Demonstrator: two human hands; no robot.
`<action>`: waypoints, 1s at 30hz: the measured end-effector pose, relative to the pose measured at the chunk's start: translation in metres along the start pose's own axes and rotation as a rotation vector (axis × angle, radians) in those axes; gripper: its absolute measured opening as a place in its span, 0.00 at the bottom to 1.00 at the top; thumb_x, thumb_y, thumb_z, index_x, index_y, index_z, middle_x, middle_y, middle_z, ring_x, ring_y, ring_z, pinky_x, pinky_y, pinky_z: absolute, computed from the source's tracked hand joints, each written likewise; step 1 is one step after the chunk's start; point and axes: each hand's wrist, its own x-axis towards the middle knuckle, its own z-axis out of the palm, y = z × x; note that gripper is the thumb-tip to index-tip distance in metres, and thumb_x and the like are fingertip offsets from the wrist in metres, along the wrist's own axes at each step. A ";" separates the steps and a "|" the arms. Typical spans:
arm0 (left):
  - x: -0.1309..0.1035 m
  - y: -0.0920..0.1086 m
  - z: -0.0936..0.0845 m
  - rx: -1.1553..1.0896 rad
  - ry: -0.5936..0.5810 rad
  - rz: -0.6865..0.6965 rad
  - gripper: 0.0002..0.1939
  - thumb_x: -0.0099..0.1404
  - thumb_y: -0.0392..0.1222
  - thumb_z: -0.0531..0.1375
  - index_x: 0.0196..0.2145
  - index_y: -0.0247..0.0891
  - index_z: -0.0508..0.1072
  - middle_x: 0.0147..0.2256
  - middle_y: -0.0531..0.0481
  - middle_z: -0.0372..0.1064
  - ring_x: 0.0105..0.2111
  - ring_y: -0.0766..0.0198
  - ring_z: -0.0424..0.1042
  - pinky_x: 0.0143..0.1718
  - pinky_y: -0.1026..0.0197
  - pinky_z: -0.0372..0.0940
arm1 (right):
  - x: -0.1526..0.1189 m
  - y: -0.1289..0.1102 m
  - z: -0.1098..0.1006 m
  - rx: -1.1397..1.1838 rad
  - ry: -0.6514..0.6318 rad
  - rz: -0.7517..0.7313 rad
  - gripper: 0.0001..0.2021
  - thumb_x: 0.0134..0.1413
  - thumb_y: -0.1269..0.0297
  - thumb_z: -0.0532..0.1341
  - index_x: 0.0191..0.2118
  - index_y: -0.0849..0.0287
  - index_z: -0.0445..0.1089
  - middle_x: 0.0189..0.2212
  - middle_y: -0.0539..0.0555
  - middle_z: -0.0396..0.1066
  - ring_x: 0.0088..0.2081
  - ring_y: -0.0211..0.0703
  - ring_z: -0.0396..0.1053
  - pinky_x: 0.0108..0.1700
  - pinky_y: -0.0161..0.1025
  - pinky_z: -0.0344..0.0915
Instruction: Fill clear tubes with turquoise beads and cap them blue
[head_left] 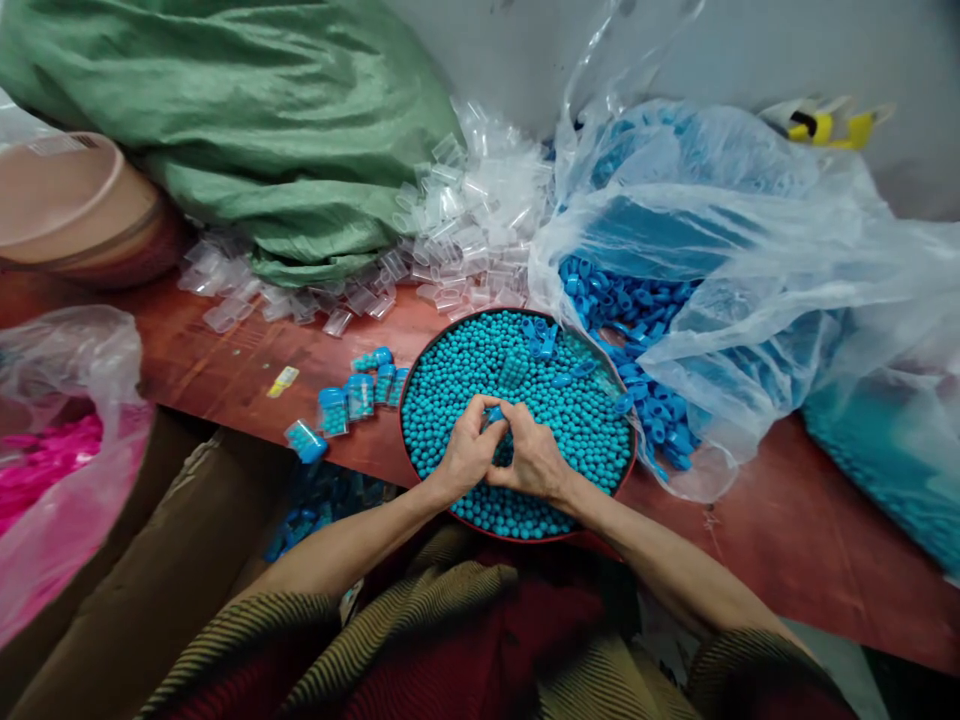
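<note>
Turquoise beads [480,375] fill a round red-rimmed tray [631,470] that sits at the near edge of the red-brown desk [787,520], directly in front of the person. Both hands meet over the beads at about 6 o'clock of the tray. Left hand [466,450] and right hand [534,455] touch at the fingertips, fingers curled inward and pinched together on a small blue piece [493,413] held between them; what exactly the piece is cannot be told. Loose blue caps [541,338] lie on the beads at about 1 o'clock of the tray.

At 3 o'clock of the tray, just beside its rim, an open clear plastic bag [750,250] spills more blue caps [637,300] onto the desk. At 12 o'clock, a heap of empty clear vials [472,230] rests against a green sack [262,130]; more of these vials trail along the desk toward 10 o'clock. At 9 o'clock, near the rim, stands a short row of bead-filled, blue-capped vials [360,392], with one further vial [306,440] lying apart at the desk edge and a small yellow tag [283,381] near it. A brown tub [67,200] occupies the far left, and a clear bag of pink pieces [52,460] lies well apart at 8 o'clock. Cardboard box [150,580] below the desk edge holds further blue vials, partly hidden.
</note>
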 end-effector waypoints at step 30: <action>0.097 -0.019 0.020 0.652 0.052 0.164 0.14 0.56 0.41 0.62 0.41 0.39 0.67 0.29 0.51 0.67 0.34 0.57 0.69 0.40 0.57 0.61 | 0.030 0.073 -0.040 -0.389 -0.154 0.444 0.17 0.58 0.63 0.54 0.50 0.65 0.63 0.43 0.62 0.71 0.47 0.53 0.67 0.45 0.43 0.61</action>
